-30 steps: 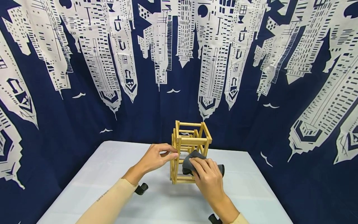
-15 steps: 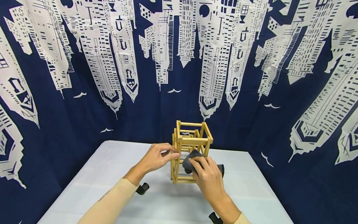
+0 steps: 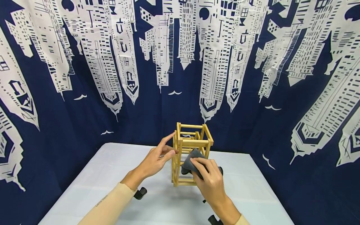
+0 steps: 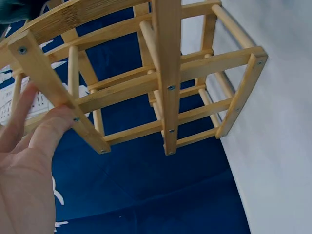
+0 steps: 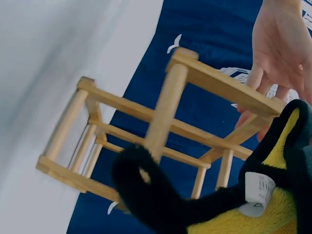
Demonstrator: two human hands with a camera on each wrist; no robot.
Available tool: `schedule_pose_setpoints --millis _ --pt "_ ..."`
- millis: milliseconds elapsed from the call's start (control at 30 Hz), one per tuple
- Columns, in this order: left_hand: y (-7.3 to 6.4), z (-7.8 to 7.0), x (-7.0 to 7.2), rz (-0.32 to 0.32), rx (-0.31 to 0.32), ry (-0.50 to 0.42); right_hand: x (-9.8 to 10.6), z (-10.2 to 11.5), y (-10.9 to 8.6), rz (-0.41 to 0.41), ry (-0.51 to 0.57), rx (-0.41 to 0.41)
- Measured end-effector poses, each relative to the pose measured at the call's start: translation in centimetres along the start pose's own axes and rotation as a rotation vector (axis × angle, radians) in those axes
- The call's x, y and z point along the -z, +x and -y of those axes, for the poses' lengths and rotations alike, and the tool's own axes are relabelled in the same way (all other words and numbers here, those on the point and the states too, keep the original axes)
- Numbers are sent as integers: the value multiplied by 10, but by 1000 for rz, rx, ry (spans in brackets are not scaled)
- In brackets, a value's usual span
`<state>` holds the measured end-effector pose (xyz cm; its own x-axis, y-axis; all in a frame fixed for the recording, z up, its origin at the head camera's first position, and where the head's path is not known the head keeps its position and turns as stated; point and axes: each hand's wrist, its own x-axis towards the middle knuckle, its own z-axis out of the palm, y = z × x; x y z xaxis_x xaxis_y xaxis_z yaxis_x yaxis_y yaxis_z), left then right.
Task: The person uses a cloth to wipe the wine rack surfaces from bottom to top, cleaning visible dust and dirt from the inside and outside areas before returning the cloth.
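Observation:
A slatted wooden rack made of pale posts and round rungs stands on the table. My left hand is at its left side, fingers loosely spread and forefinger pointing up. In the left wrist view, fingertips of that hand are against an end post of the rack. My right hand pinches a grey cleaning cloth at the rack's front right. The right wrist view shows the cloth's yellow fleecy underside, black edging and a white label, close to a rung.
The white-covered table runs back to a navy curtain printed with white buildings, which hangs behind and on both sides. Black wrist-camera mounts hang below the forearms.
My left forefinger has lifted and the fingers have spread at the rack's side. The cloth in my right hand has shifted slightly left, and its right-hand end shows less now.

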<state>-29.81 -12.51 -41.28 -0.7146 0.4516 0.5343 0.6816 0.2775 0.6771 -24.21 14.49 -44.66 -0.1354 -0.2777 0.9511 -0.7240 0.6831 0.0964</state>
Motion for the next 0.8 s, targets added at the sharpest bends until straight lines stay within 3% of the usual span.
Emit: schedule_pose_setpoints --millis 267,433,633,800 --pt "15 -11 14 -113 -133 203 -6 6 26 -111 44 89" --pt "24 -17 23 -83 -146 214 -9 10 43 -132 49 109" --pt "29 -23 31 -32 -100 193 -18 14 57 -35 -6 78" --pt "32 -25 32 -5 -93 213 -20 15 53 53 -20 49"
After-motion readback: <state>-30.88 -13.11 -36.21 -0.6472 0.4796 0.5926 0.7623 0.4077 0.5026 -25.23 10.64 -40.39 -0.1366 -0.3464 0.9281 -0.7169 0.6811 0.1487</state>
